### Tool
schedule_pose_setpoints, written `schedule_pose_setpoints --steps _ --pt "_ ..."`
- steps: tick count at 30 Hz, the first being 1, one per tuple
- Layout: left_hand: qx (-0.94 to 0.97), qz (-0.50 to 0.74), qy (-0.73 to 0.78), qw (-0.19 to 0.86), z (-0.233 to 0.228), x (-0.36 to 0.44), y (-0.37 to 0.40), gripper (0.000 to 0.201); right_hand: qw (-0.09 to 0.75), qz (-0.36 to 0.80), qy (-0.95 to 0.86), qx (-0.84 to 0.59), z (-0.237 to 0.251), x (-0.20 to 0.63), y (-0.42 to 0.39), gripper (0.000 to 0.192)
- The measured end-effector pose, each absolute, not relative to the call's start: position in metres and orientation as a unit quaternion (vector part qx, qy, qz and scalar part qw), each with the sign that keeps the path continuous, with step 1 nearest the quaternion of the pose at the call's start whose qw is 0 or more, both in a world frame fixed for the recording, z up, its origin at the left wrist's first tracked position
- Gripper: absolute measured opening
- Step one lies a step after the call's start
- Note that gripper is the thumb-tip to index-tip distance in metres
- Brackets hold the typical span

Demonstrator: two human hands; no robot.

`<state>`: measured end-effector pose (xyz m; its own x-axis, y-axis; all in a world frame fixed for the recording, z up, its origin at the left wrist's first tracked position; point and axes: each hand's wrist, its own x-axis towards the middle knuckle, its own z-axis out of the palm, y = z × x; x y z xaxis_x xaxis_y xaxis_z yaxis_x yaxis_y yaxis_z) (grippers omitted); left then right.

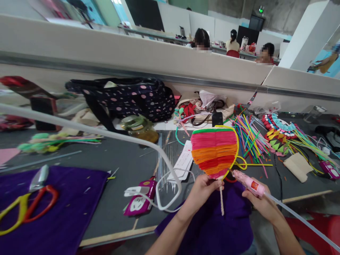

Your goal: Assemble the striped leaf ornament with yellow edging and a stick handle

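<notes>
My left hand [206, 191] is closed around the lower end of a striped hand fan [214, 150], made of pink, orange and red fuzzy stems. Its pale handle [221, 202] points down below my fingers. A yellow pipe cleaner [237, 145] runs round the fan's top and right edge, its loose end looping out to the right. In my right hand [261, 203] is a pink glue gun [248, 182], with a long translucent glue stick [300, 214] out of its back. The gun's tip is close to the fan's lower right edge; whether it touches I cannot tell.
Loose coloured pipe cleaners [248, 136] lie beyond the fan, near a beaded piece [278, 124]. A white cable-like arm [132, 138] arches across the left. Scissors [29, 209] rest on purple cloth [77, 198]. A glass jar [139, 129], patterned bag [127, 99] and purple packet [142, 198] stand about.
</notes>
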<state>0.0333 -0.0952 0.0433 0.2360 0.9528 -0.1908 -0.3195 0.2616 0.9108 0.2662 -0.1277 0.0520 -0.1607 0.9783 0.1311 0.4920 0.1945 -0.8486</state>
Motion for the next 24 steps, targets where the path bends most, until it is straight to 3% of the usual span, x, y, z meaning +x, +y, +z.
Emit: schedule_pose_setpoints --steps 7,24 --pt "0.399 0.470 0.407 0.674 0.0430 0.0327 -0.0946 0.032 0.319 0.380 -0.689 -0.528 0.0548 0.2685 -0.1287 0.033" --pt "0.425 0.466 0.415 0.656 0.0516 0.0308 -0.0983 0.025 0.322 0.366 -0.700 -0.522 0.0597 0.2700 -0.1281 0.035"
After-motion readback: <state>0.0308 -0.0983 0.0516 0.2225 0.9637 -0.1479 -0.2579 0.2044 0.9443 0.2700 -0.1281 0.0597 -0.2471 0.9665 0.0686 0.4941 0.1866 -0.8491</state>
